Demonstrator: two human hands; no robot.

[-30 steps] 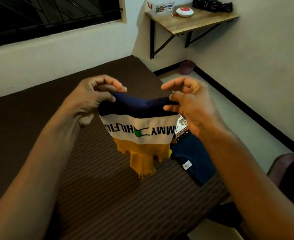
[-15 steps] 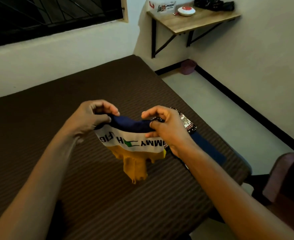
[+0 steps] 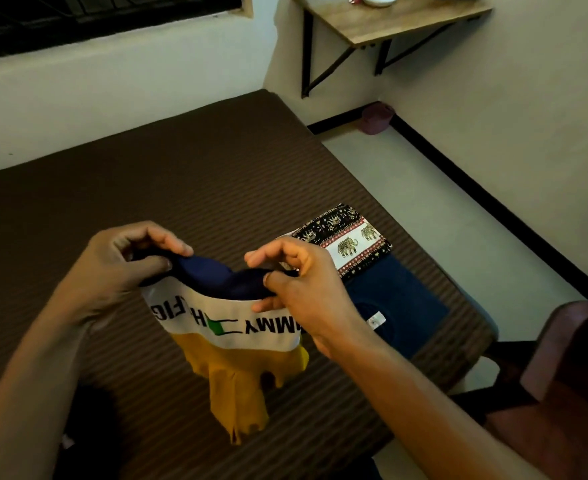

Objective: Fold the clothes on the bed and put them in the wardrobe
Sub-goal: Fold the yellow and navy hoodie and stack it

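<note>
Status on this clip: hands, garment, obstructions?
Left hand and right hand both pinching striped shirt above bed. Folded stack beside. Nothing obstructing.

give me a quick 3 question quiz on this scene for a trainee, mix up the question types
1. True or false: the striped shirt lies flat on the bed.
2. Multiple choice: what lies on top of the folded blue garment? A) a patterned cloth with elephants B) a towel C) a pair of socks
3. Fill in: the left hand and the right hand each pinch the shirt along its ____ blue edge.

Key
1. False: both hands hold it up, and its yellow part hangs down.
2. A
3. top
</note>
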